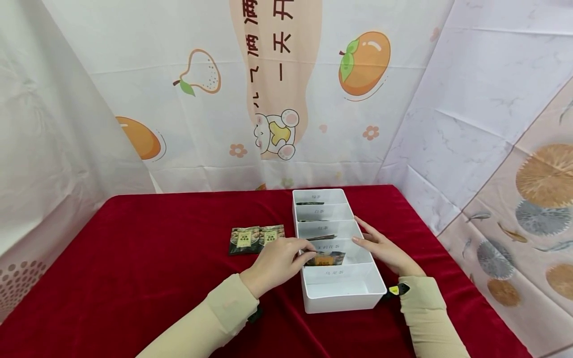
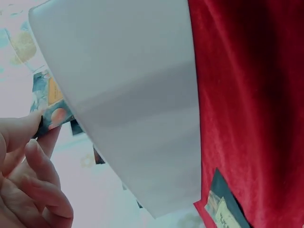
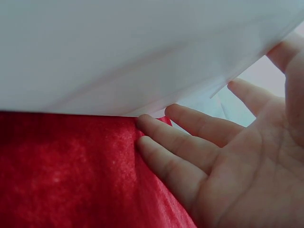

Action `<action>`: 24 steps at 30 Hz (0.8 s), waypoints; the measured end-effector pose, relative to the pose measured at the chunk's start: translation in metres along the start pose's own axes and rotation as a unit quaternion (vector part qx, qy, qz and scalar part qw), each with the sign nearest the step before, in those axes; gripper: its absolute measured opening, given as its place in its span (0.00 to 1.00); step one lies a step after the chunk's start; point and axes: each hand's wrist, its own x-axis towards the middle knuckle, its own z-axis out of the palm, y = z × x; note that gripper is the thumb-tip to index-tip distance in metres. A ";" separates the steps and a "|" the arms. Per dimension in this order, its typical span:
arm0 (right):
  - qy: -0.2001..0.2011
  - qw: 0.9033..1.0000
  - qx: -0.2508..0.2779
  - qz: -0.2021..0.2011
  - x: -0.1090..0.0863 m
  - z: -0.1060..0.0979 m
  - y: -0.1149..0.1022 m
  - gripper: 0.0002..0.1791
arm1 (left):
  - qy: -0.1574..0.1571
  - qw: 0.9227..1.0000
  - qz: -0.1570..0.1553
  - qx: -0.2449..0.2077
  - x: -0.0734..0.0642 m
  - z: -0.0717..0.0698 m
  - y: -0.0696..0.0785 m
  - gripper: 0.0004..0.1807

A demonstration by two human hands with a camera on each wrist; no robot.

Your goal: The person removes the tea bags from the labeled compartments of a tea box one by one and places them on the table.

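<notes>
A long white divided box [image 1: 337, 304] stands on the table, its compartments labelled in Chinese. My left hand [image 1: 279, 261] reaches over its left rim and pinches a dark tea sachet [image 1: 329, 259] with an orange label between thumb and forefinger. That sachet leans inside the second compartment from the front; the left wrist view shows its corner [image 2: 58, 114] at the fingertips. Against the box's right side rests my right hand [image 1: 387, 251], fingers fairly straight and spread, thumb at the rim. In the right wrist view its fingertips [image 3: 152, 124] meet the lower edge of the white wall.
Two dark green tea sachets [image 1: 244, 239] lie side by side on the red cloth [image 1: 156, 268], left of the box. Thin sachets [image 1: 321, 237] stand in the farther compartments. The front compartment [image 1: 342, 288] shows a bare white floor. A printed curtain [image 1: 192, 139] hangs behind the table.
</notes>
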 end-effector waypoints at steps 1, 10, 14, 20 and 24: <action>0.001 1.000 -0.003 0.001 0.000 0.000 0.000 0.42 | 0.004 1.000 -0.004 -0.003 0.001 -0.001 0.000 0.08; 0.008 1.000 -0.021 0.007 0.000 -0.001 0.000 0.42 | 0.057 0.998 -0.029 -0.026 0.004 -0.014 -0.001 0.06; 0.007 1.000 -0.020 0.008 0.001 -0.001 0.000 0.42 | 0.080 0.995 -0.039 -0.050 0.006 -0.020 -0.003 0.06; 0.012 1.000 -0.022 0.011 0.001 0.000 0.000 0.42 | 0.096 0.990 -0.053 -0.087 0.009 -0.031 -0.006 0.07; 0.009 1.000 -0.019 0.010 0.001 0.000 0.000 0.42 | 0.100 0.987 -0.069 -0.102 0.010 -0.038 -0.011 0.06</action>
